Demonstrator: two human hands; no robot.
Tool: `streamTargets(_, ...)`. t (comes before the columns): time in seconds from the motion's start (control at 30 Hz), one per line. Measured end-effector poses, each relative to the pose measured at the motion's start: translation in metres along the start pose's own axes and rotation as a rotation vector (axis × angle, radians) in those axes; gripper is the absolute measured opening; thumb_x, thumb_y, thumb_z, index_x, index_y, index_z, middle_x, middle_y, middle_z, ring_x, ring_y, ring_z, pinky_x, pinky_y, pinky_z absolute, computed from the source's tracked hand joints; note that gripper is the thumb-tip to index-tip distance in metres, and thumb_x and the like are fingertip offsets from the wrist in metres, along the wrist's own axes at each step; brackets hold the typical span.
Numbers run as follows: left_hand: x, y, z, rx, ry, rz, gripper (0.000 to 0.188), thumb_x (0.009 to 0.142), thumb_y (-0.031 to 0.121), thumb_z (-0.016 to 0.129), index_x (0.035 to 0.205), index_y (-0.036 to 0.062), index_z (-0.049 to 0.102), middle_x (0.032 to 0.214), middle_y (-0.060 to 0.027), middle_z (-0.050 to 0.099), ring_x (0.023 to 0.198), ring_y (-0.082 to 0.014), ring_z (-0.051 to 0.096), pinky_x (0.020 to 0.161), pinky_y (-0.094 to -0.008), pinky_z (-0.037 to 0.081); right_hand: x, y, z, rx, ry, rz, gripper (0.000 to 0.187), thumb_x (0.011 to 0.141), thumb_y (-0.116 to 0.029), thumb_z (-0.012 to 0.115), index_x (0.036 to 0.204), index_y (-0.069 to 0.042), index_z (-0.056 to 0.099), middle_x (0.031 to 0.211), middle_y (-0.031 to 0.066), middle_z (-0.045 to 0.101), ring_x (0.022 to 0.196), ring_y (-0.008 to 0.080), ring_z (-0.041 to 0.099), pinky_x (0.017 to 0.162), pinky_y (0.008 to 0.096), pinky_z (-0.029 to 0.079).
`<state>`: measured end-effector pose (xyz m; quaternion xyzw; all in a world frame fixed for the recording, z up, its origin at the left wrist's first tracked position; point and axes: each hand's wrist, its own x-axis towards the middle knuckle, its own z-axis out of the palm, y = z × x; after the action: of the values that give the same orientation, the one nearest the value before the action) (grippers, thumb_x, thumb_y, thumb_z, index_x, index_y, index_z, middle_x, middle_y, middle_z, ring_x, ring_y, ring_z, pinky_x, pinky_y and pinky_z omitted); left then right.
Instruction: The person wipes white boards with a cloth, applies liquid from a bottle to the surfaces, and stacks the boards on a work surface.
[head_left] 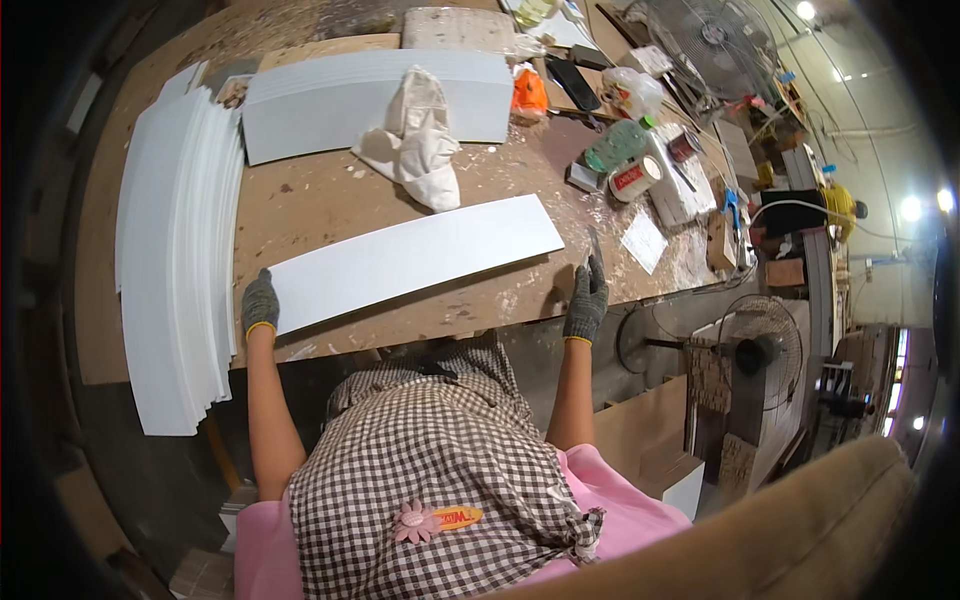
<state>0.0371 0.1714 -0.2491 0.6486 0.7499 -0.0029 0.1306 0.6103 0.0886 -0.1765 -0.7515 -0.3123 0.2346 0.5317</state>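
A long white board (420,255) lies slanted near the table's front edge, its near side raised a little over a shadow. My left hand (261,302), in a grey knit glove, grips its left end, thumb on top. Off the board's right end, apart from it, is my gloved right hand (587,300). From its fingers sticks a thin grey blade-like strip (595,240), too small to name surely. A tall stack of white boards (175,260) stands beside my left hand. Farther back, more white boards (300,110) lie overlapped, with a crumpled white cloth (415,140) on them.
On the worn brown table (500,300) at right are a green bottle (617,145), a white can (635,178), a paper sheet (644,240), an orange bag (529,92) and a black phone (573,83). A standing fan (755,355) is right of the table; another person (845,205) is farther off.
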Motion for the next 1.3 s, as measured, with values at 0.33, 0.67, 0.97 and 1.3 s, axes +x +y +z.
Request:
streamTargets(0.33, 0.002, 0.006, -0.011, -0.255, -0.072, -0.351, 0.061, 0.099, 0.044, 0.027, 0.118, -0.0055, 0.057, 0.124, -0.0302, 0.054, 0.118, -0.0415, 0.05, 0.101, -0.0458, 0.037, 0.021, 0.022, -0.006, -0.122, -0.078, 0.006, 0.039, 0.084, -0.018, 0.07, 0.119, -0.002, 0.064, 0.104, 0.0134, 0.056, 0.091, 0.0214, 0.06, 0.082, 0.0323, 0.049)
streamTargets(0.67, 0.002, 0.0, -0.006, -0.022, -0.032, -0.15, 0.044, 0.1, 0.027, 0.027, 0.121, 0.0003, 0.055, 0.116, -0.0274, 0.058, 0.109, -0.0406, 0.056, 0.094, -0.0454, 0.044, 0.024, 0.043, 0.007, 0.053, -0.106, -0.005, 0.037, 0.084, -0.018, 0.069, 0.117, -0.003, 0.065, 0.102, 0.014, 0.056, 0.089, 0.0228, 0.061, 0.08, 0.0355, 0.049)
streamTargets(0.97, -0.01, -0.019, 0.028, 0.122, 0.144, 0.001, 0.038, 0.093, 0.01, 0.034, 0.126, 0.0046, 0.053, 0.115, -0.023, 0.061, 0.105, -0.0368, 0.059, 0.092, -0.0445, 0.047, 0.075, -0.002, 0.03, -0.147, -0.021, -0.118, 0.05, 0.09, -0.022, 0.057, 0.132, 0.003, 0.046, 0.114, 0.0208, 0.058, 0.094, 0.0251, 0.062, 0.088, 0.0342, 0.048)
streamTargets(1.3, -0.046, 0.001, 0.036, 0.01, 0.464, -0.058, 0.04, 0.095, 0.008, 0.035, 0.133, 0.0044, 0.046, 0.126, -0.0189, 0.056, 0.115, -0.0305, 0.055, 0.099, -0.0411, 0.044, 0.142, 0.013, 0.105, 0.392, -0.149, 0.227, 0.041, 0.094, -0.022, 0.049, 0.133, -0.013, 0.041, 0.107, 0.0071, 0.056, 0.083, 0.0147, 0.056, 0.067, 0.027, 0.05)
